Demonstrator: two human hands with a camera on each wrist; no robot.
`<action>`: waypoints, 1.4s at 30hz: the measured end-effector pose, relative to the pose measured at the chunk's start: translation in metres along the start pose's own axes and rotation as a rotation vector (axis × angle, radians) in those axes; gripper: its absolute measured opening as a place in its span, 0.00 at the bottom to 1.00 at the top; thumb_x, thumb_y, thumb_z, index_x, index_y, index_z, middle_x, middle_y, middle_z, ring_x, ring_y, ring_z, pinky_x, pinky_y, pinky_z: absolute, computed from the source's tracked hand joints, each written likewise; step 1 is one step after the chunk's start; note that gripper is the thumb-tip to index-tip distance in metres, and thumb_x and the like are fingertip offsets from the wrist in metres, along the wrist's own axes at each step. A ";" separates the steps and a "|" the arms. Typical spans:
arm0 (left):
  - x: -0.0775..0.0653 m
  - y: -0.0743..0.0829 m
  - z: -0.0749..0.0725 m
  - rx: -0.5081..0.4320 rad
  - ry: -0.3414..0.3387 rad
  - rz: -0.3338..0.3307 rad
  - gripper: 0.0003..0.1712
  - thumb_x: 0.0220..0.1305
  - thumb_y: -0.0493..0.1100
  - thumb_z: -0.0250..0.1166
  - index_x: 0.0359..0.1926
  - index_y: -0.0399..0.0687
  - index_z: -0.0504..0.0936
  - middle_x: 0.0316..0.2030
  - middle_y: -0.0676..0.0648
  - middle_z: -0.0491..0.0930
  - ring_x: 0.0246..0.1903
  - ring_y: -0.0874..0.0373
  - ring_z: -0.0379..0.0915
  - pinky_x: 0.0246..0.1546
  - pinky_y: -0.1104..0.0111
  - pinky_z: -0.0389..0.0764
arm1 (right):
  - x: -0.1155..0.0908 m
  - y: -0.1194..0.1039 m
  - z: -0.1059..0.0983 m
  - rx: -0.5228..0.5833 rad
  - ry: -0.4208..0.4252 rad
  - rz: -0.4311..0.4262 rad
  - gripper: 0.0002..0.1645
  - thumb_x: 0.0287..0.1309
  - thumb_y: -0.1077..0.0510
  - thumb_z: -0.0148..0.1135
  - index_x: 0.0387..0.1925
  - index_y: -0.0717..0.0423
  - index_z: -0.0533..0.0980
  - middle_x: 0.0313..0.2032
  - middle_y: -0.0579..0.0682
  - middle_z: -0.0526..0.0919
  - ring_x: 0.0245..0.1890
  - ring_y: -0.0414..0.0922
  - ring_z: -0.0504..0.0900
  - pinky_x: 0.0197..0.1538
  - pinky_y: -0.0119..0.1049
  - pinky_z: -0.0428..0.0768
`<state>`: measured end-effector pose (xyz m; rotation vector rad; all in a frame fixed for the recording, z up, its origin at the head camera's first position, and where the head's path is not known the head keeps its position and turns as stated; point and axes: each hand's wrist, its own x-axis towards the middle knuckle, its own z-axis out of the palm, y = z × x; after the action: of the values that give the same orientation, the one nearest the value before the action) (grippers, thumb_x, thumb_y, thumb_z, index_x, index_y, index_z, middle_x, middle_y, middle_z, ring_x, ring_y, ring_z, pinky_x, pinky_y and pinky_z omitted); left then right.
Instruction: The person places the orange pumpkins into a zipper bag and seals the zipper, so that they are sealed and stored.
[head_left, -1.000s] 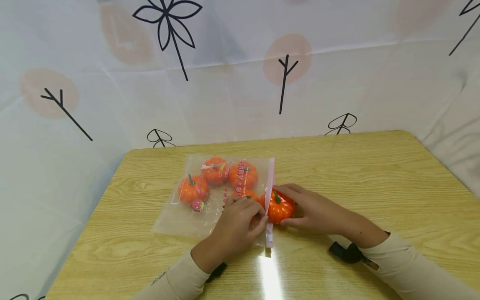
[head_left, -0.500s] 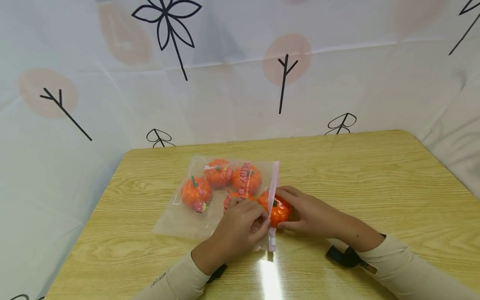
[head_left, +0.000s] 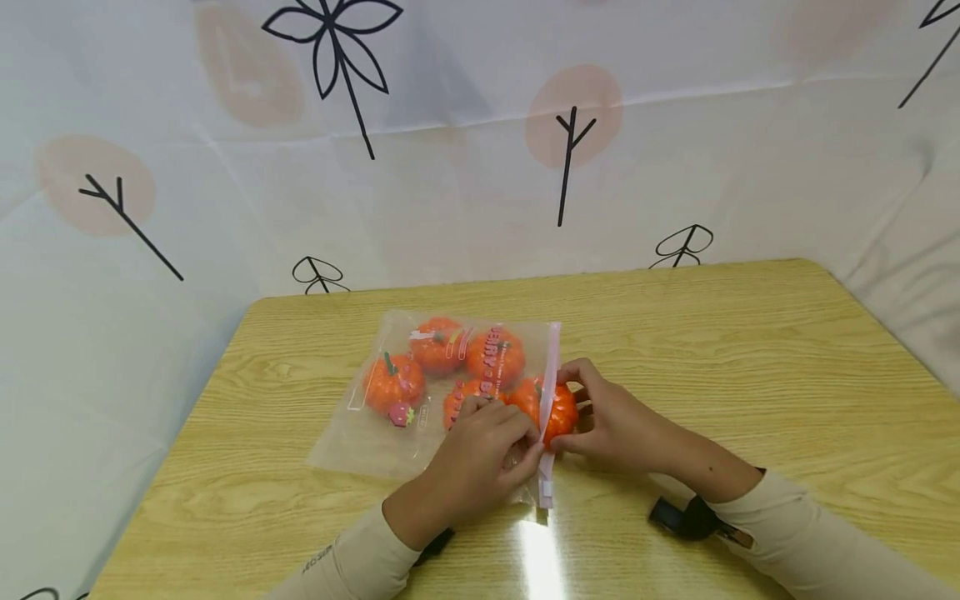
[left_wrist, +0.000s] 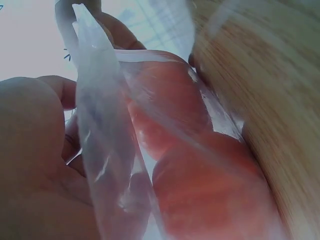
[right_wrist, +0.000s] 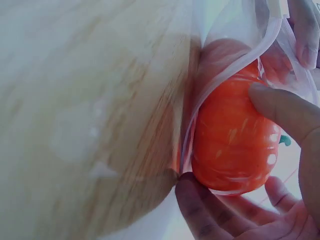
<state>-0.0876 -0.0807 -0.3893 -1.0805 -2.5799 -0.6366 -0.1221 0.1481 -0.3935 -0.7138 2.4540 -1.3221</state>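
Observation:
A clear zip bag [head_left: 360,454] with pink print lies flat on the table, its pink zip edge [head_left: 552,358] facing right. Several small orange toy pumpkins rest inside, one with a green stem [head_left: 393,385] at the far left. My left hand [head_left: 480,458] pinches the upper layer of the bag near the mouth. Halfway through that mouth sits another toy pumpkin [head_left: 562,417]. My right hand [head_left: 618,425] grips it from the right; in the right wrist view the thumb [right_wrist: 275,105] lies on its side and the fingers curl beneath. Through the film, pumpkins [left_wrist: 210,190] show blurred in the left wrist view.
The wooden table [head_left: 712,350] extends on both sides of the bag, with its far edge against a white patterned cloth [head_left: 465,208]. A black wrist device [head_left: 682,517] hangs under the right sleeve. The bag's slider [head_left: 546,490] is at the near end.
The toy pumpkin at the mouth has slid left, further under the zip edge, with my right hand following. The bag has shifted slightly right. My left hand stays nearly still.

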 end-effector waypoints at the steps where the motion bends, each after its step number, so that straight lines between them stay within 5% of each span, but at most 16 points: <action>1: 0.000 0.000 0.000 -0.001 -0.005 -0.001 0.05 0.64 0.49 0.65 0.33 0.59 0.79 0.28 0.63 0.76 0.31 0.67 0.69 0.47 0.65 0.66 | 0.000 0.000 0.000 0.015 0.006 0.004 0.40 0.51 0.57 0.76 0.57 0.56 0.59 0.57 0.61 0.75 0.52 0.54 0.82 0.46 0.34 0.85; 7: 0.001 0.001 -0.002 -0.013 -0.014 0.001 0.04 0.65 0.49 0.65 0.33 0.59 0.79 0.29 0.63 0.75 0.31 0.68 0.68 0.48 0.64 0.65 | 0.001 0.003 0.000 0.040 0.023 -0.028 0.33 0.52 0.61 0.74 0.52 0.55 0.60 0.56 0.61 0.76 0.55 0.60 0.81 0.50 0.39 0.84; 14: 0.001 0.000 0.000 -0.003 0.013 0.031 0.04 0.64 0.48 0.66 0.33 0.57 0.80 0.28 0.62 0.76 0.30 0.68 0.68 0.47 0.64 0.64 | 0.000 0.008 0.000 0.158 -0.039 -0.074 0.25 0.59 0.71 0.59 0.53 0.55 0.60 0.61 0.60 0.71 0.62 0.62 0.77 0.58 0.45 0.80; 22: 0.000 0.000 0.000 0.001 0.009 0.029 0.04 0.65 0.48 0.65 0.33 0.58 0.80 0.28 0.62 0.76 0.30 0.68 0.67 0.46 0.65 0.64 | -0.001 0.009 0.000 0.168 -0.058 -0.060 0.16 0.66 0.63 0.60 0.49 0.59 0.63 0.55 0.60 0.74 0.62 0.63 0.77 0.55 0.35 0.81; 42: 0.000 -0.001 0.001 -0.012 0.012 0.015 0.05 0.65 0.49 0.65 0.33 0.58 0.79 0.27 0.62 0.73 0.30 0.69 0.68 0.45 0.66 0.63 | 0.001 0.011 -0.001 0.117 -0.086 -0.056 0.15 0.69 0.56 0.60 0.54 0.53 0.71 0.57 0.56 0.79 0.61 0.58 0.78 0.59 0.42 0.79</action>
<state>-0.0879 -0.0807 -0.3906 -1.0953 -2.5591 -0.6536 -0.1267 0.1531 -0.4024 -0.7982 2.2843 -1.4114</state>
